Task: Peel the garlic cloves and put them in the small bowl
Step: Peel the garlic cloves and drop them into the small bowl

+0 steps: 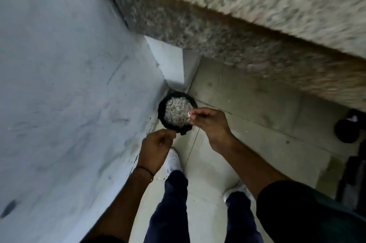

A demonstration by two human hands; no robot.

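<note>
R hand (210, 123) is held out fwd, back up, thumb & forefinger tips pinching a white bit (189, 115). It's too small & blurred to say skin or clove. Other fingers are curled loose behind the pinch. The bit sits at the R fingertips, right over the near-R rim of a black bin (162, 108).

The bin stands on the floor just beyond both hands, tucked in a corner, w/ a heap of pale skins (177, 111) filling its middle. The heap is just L of the R fingertips, apart from them.

L hand (156, 147) is lower & nearer the body than the R, to its L, just short of the bin's near edge. Its fingers are curled in, thumb meeting fingertips; can't tell if anything's held inside. A thin dark band (145, 169) goes round the L wrist.

Below the hands are navy trousers (174, 203) & white shoes: one (174, 160) right under the L hand, the other (239, 191) under the R forearm. Pale tile floor (257, 108) runs out to the R of the R hand.

A grey wall (59, 84) is hard by the L hand's outer side. A speckled stone counter (257, 14) is beyond & above the R hand, motion-blurred. Dark shapes (346, 129) lie far R of the R hand, unclear what.
</note>
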